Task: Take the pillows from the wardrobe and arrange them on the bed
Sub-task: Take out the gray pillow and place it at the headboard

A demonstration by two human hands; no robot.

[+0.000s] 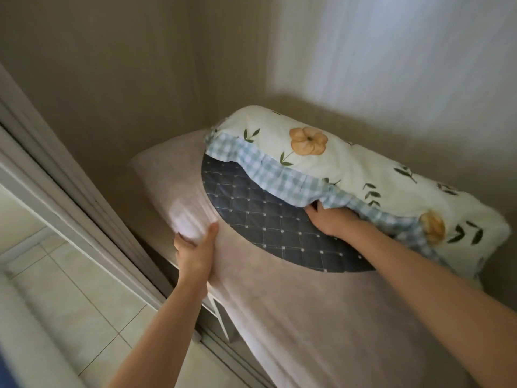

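Stage: early; both pillows lay inside the wardrobe, none on a bed.
Left hand: gripped the pink pillow at its left front edge.
Right hand: fingers tucked under the floral pillow; grasp unclear.

Both bare forearms are extended forward and up from the lower edge of the view. The left hand is held palm-in, thumb raised and spread to the right, fingers wrapped over the pale fabric edge and mostly hidden from view. The right hand is reached further in, wrist straight, palm down, laid flat, its fingertips tucked out of sight under checked cloth. The right forearm is angled in from lower right, the left from lower centre. The hands are kept well apart.
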